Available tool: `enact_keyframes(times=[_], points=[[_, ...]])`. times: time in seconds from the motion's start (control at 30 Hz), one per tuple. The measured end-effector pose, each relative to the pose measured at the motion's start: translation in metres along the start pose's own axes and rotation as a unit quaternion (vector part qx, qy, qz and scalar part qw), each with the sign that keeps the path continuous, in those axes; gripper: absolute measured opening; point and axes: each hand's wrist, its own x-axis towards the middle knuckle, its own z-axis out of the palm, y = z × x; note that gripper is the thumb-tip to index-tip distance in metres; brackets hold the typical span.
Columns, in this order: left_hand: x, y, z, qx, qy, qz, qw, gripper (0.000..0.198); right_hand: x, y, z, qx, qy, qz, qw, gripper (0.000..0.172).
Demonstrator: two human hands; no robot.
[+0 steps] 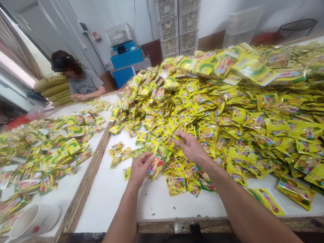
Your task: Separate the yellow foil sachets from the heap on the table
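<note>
My left hand (141, 168) has its thumb and fingers pressed on the edge of a green and red packet (157, 164), just over the table's middle. To its right, my right hand (190, 146) is in a pinch at the near edge of a large pile of yellow packets (250, 119); whatever is between its fingertips is too small to make out. Several small yellow packets (120, 154) lie to the left of my left hand. Between my forearms, more yellow packets (176, 181) rest on the white tabletop (106, 199).
A wooden strip (90, 174) divides the table. Left of it are more packets (55, 143) and a white cup (34, 219). Across the table sits a person in a grey shirt (85, 84). Stacked crates (169, 24) and blue boxes (127, 59) stand by the wall.
</note>
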Motion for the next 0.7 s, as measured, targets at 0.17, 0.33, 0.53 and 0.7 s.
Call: enact_keyframes(times=[0.17,0.33,0.53,0.7], points=[[-0.003,0.002,0.001,0.014,-0.014,0.021,1.000,0.034,-0.004,-0.004,0.002,-0.081,-0.038,-0.076,0.993,0.019],[-0.007,0.003,0.007,0.029,-0.057,0.020,0.998,0.033,-0.012,-0.006,0.016,-0.100,-0.118,-0.085,0.984,0.016],[-0.006,0.004,0.011,-0.028,-0.040,-0.015,0.999,0.040,-0.009,-0.010,0.011,-0.021,-0.038,-0.031,0.999,0.027],[-0.008,0.009,0.013,-0.077,-0.020,-0.028,0.996,0.039,-0.010,-0.010,0.018,0.037,-0.040,-0.011,0.998,0.014]])
